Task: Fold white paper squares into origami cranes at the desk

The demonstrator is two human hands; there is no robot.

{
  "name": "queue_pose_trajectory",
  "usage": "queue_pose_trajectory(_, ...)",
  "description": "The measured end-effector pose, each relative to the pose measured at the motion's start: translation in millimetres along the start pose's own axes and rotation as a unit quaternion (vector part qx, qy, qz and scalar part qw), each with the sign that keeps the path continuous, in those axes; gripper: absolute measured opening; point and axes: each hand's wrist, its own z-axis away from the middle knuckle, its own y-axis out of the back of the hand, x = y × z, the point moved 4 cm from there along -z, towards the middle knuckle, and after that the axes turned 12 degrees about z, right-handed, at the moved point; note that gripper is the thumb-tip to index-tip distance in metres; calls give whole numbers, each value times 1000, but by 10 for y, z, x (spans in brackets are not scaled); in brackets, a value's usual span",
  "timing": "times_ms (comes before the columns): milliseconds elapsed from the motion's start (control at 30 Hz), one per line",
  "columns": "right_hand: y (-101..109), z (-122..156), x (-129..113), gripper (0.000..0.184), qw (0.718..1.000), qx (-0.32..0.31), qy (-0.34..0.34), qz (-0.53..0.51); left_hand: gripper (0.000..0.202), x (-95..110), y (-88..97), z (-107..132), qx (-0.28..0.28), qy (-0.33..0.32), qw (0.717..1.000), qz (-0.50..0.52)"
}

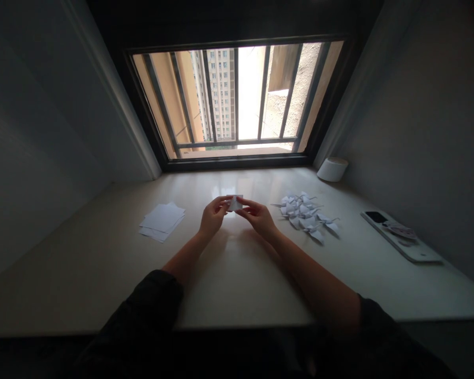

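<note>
Between my two hands is a small piece of folded white paper [235,204], lifted a little above the pale sill. My left hand [213,215] pinches its left side with thumb and fingers. On the opposite side my right hand [260,218] grips it the same way. The paper's exact folds are too small to make out. To the left lies a loose stack of square white paper sheets [163,220]. A pile of folded white paper cranes [303,211] rests to the right of my right hand.
A phone in a pale case [403,239] lies by the right wall. A white roll-shaped object [332,169] stands in the back right corner. Behind the sill [237,295] is a dark-framed window [237,164] with bars outside. The sill's front edge runs below my forearms.
</note>
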Motion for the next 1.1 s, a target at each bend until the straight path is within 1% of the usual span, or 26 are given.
queue_pose_trajectory(100,9,5,-19,49,1000,-1,3,18,25,-13,26,-13,3,-16,999,-27)
queue_pose_trajectory(200,24,8,-61,46,999,-2,16,36,24,-21,42,-14,-1,-26,999,-47)
queue_pose_trajectory(333,44,7,-85,43,999,1,13,47,24,-14,39,-7,-4,-21,999,-48)
queue_pose_trajectory(467,49,5,-75,51,999,-11,16,45,23,15,27,-9,-2,-25,999,-35)
queue_pose_trajectory(533,50,1,-59,52,999,-18,17,44,23,17,24,-13,-2,-24,999,-33)
queue_pose_trajectory(767,57,-7,-64,42,998,-7,17,64,23,-3,24,-18,-8,-30,999,-36)
queue_pose_trajectory(933,86,23,-130,28,992,34,27,116,20,2,-2,-9,-8,-6,1000,-19)
queue_pose_trajectory(1100,87,45,-147,22,986,61,48,150,20,-6,-37,2,-22,15,1000,4)
